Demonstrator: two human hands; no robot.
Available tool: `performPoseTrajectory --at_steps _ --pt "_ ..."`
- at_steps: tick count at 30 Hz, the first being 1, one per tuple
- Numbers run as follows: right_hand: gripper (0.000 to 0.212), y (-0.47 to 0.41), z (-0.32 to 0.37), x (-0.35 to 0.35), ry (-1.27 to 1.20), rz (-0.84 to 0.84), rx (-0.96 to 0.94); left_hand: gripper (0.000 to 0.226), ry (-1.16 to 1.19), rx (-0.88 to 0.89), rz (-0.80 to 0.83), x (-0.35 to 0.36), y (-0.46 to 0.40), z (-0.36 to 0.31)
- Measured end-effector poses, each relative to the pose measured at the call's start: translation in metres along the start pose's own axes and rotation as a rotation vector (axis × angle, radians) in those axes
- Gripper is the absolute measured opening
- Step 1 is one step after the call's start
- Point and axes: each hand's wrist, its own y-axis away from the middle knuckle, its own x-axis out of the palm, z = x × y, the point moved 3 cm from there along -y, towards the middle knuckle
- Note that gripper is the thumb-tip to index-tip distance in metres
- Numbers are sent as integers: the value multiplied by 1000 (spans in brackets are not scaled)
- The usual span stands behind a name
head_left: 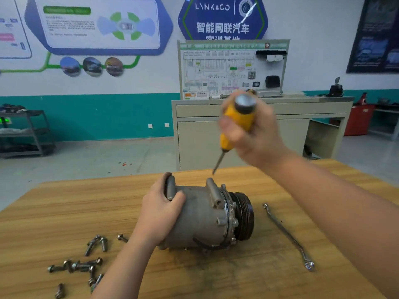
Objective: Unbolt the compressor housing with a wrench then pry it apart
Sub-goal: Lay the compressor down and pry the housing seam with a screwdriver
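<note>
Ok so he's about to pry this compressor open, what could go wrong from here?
The yellow-handled screwdriver in the right hand points down toward the grey metal compressor; a slip could stab the left hand gripping the housing. The round body could roll on the wooden table. Loose steel bolts could get knocked off.

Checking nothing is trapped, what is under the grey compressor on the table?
The grey metal compressor lies on the wooden table, over a dark smudge. Its underside is hidden; the loose bolts lie beside it.
</note>
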Motion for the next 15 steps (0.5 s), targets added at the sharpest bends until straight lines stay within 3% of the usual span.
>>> performPoseTrajectory --at_steps 3,7,12,15 --pt "27 36 -24 -59 244 -88 60 69 27 -28 1 0 2 -1" --pt "33 137 -69 -98 609 140 405 70 44 -60 -10 0 3 -2" --pt "55 217 -112 -110 586 415 723 66 47 -73 -2 0 4 -5" --pt "42 235 -124 -116 548 481 805 65 78 -101 2 0 4 -5"
